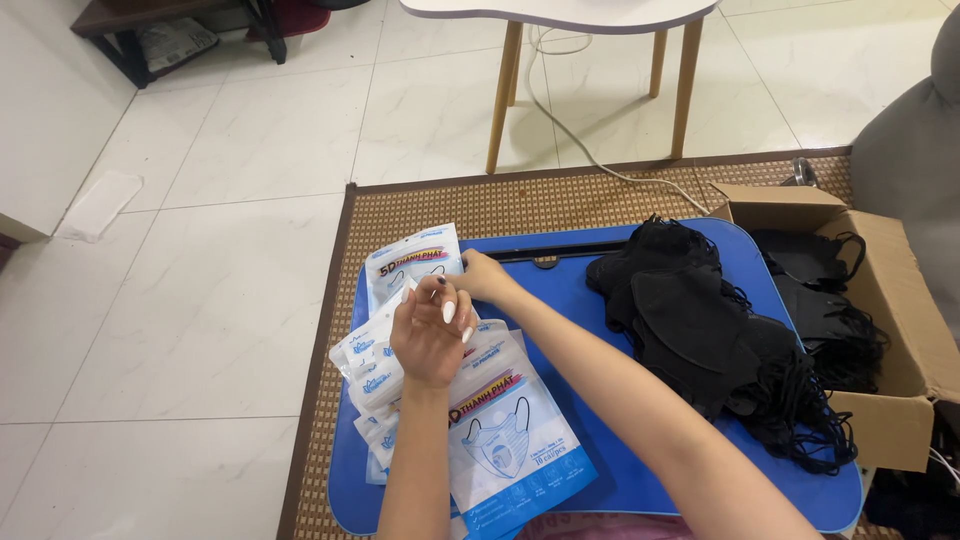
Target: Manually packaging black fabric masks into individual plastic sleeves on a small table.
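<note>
My left hand (430, 335) and my right hand (482, 274) meet over a stack of white and blue face mask pouches (500, 440) on the left side of a blue lap table (600, 440). Both hands pinch the top edge of one pouch (415, 262) that lies at the far end of the stack. A heap of loose black face masks (690, 320) lies on the right half of the table, apart from both hands.
An open cardboard box (880, 290) with more black masks stands to the right. The blue table rests on a woven brown mat (520, 200). A white table with wooden legs (505, 90) and a white cable (580, 140) are beyond it.
</note>
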